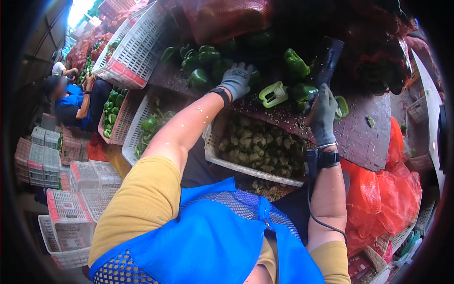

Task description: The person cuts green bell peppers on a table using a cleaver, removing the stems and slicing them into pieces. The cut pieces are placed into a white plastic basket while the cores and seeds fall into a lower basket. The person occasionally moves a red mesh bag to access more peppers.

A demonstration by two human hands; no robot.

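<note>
My right hand [323, 110], in a grey work glove, grips a broad-bladed knife [331, 58] whose blade points away from me over the table [369, 131]. Just left of it lie a halved green bell pepper [273, 94], cut face showing, and a whole one [296, 64]. Another cut piece [341, 107] rests by my right wrist. My left hand [237, 80], also gloved, reaches palm down over the far peppers, beside a dark green pepper [254, 78]; its grip is hidden. A group of whole peppers [200, 58] lies to its left.
Below the table edge stands a crate [234, 165] full of pepper cores. Left of it is a white crate [133, 138] with pepper pieces. A tilted crate [136, 46] stands at the table's far left. Red mesh bags [383, 198] lie right. A person [76, 103] sits at left.
</note>
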